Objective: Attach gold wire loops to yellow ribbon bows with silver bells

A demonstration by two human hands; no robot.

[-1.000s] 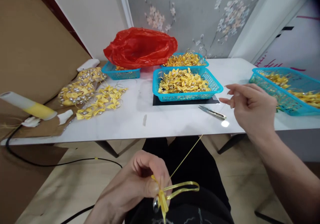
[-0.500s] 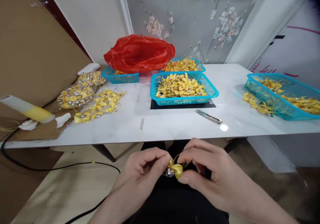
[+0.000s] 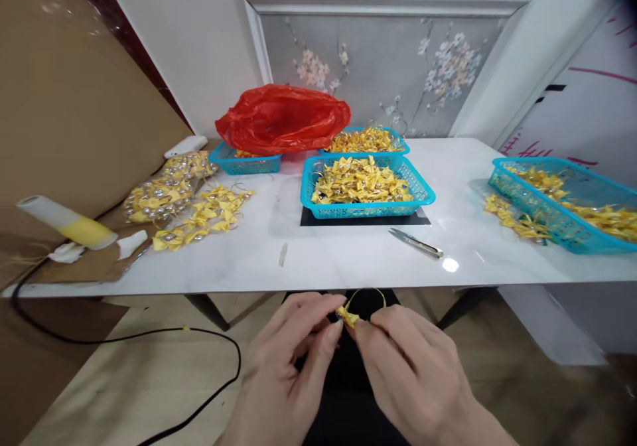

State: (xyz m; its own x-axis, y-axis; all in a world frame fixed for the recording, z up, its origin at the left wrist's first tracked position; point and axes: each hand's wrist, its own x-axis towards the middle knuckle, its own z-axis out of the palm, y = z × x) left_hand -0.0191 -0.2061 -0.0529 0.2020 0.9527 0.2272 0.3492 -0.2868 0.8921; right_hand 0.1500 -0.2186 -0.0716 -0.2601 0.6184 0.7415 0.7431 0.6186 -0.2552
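Between my two hands, just in front of the table edge, is a small yellow ribbon bow (image 3: pixel 350 317) with a silvery bead mostly covered by fingers. My left hand (image 3: pixel 298 346) pinches its left end between thumb and fingertips. Closed on the bow's right side, my right hand (image 3: pixel 415 360) has its fingers curled under and partly hidden. A thin yellow cord (image 3: pixel 367 291) arches up from the bow to the right hand. On the table beyond lie thread snips (image 3: pixel 417 243), apart from both hands.
A blue basket (image 3: pixel 368 211) of yellow bows stands mid-table, others behind and a larger basket (image 3: pixel 562 223) at right. A red plastic bag (image 3: pixel 283 121) covers one. Loose bows (image 3: pixel 213 210), bagged ones (image 3: pixel 159 197) and a yellow thread cone (image 3: pixel 70 222) lie left. A black cable (image 3: pixel 233 360) crosses the floor.
My right hand has curled in and turned over beside the bow. The bow has tilted and risen slightly, and its cord now stands out in a loop. The camera view has shifted slightly.
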